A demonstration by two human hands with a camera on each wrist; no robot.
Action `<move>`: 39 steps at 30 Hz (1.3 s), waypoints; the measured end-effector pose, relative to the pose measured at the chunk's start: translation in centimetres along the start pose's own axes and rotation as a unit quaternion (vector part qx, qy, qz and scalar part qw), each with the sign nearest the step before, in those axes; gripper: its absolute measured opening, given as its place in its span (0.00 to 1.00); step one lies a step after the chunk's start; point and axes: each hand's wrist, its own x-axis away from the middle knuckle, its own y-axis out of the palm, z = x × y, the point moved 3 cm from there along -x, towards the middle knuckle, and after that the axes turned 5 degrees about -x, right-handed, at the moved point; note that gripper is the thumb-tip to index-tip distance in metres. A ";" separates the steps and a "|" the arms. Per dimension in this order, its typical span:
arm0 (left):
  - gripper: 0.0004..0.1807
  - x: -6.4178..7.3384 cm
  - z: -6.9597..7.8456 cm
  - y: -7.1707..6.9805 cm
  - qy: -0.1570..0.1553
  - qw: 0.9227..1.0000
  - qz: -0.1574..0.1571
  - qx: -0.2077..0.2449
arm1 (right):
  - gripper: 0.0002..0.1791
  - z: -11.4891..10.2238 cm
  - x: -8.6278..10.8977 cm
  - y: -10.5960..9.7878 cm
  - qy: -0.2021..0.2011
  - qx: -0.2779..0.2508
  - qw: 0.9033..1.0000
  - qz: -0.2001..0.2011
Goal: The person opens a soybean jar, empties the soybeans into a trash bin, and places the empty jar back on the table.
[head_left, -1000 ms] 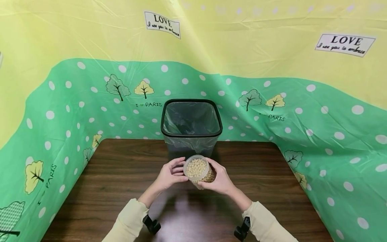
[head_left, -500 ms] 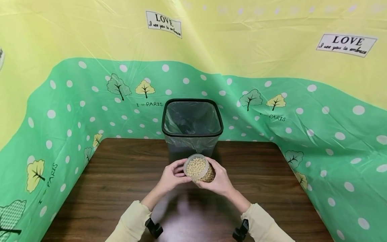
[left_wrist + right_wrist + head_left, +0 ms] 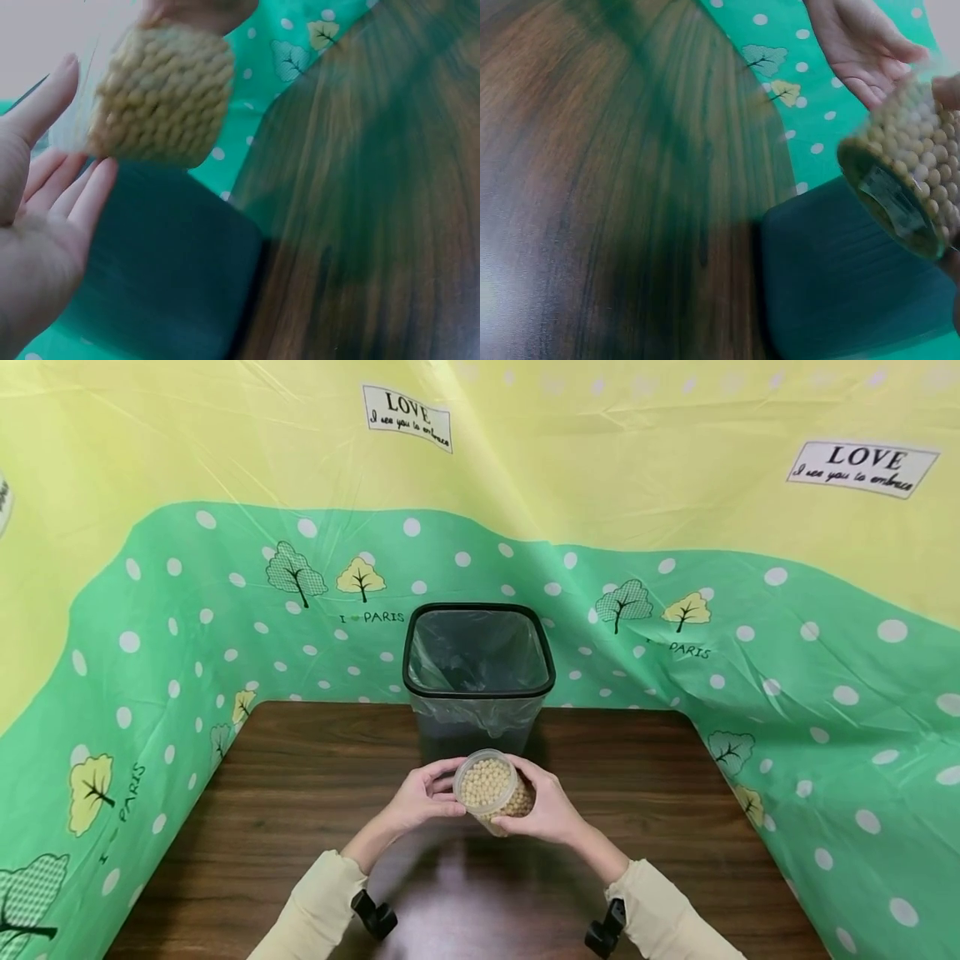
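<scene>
A clear plastic jar [image 3: 486,785] full of round, pale beans is held above the table, tilted so its mouth faces up and to the left. My right hand [image 3: 546,806] grips the jar's right side, thumb in front and fingers behind. At the mouth, my left hand [image 3: 423,795] has its fingers and thumb spread, with fingertips right at the rim. In the left wrist view, the left fingers [image 3: 94,191] are nearly straight beside the jar's mouth end. The right wrist view shows the jar's base with a pale label [image 3: 892,199].
Just beyond the jar stands a dark bin [image 3: 480,727] with a black rim and a clear liner [image 3: 480,647]. The dark wooden table [image 3: 315,777] is surrounded by a green and yellow patterned cloth [image 3: 247,552] at the back and sides.
The left hand shifted slightly toward the jar, then back left. The jar rose a little, then dipped toward me, still in the right hand. The bin stayed in place.
</scene>
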 end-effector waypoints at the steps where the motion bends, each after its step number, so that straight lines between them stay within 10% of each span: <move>1: 0.42 0.0 0.0 0.1 0.001 1.000 0.019 -0.005 | 0.42 0.0 0.0 0.1 -0.007 0.010 1.000 0.013; 7: 0.37 -0.1 0.3 0.4 -0.003 0.997 0.075 -0.030 | 0.42 0.1 -0.1 0.1 -0.006 0.020 0.998 0.055; 17: 0.43 -0.4 1.0 -0.6 -0.011 0.999 -0.040 -0.027 | 0.41 0.4 0.0 -0.3 0.015 -0.034 0.999 -0.026; 30: 0.36 -0.2 0.9 1.2 0.005 0.989 0.123 -0.084 | 0.41 0.4 -0.1 -0.4 0.024 -0.010 0.999 0.043; 39: 0.44 -0.1 0.8 0.3 -0.006 0.998 0.001 -0.059 | 0.38 0.6 0.1 -0.7 0.066 -0.086 0.993 -0.051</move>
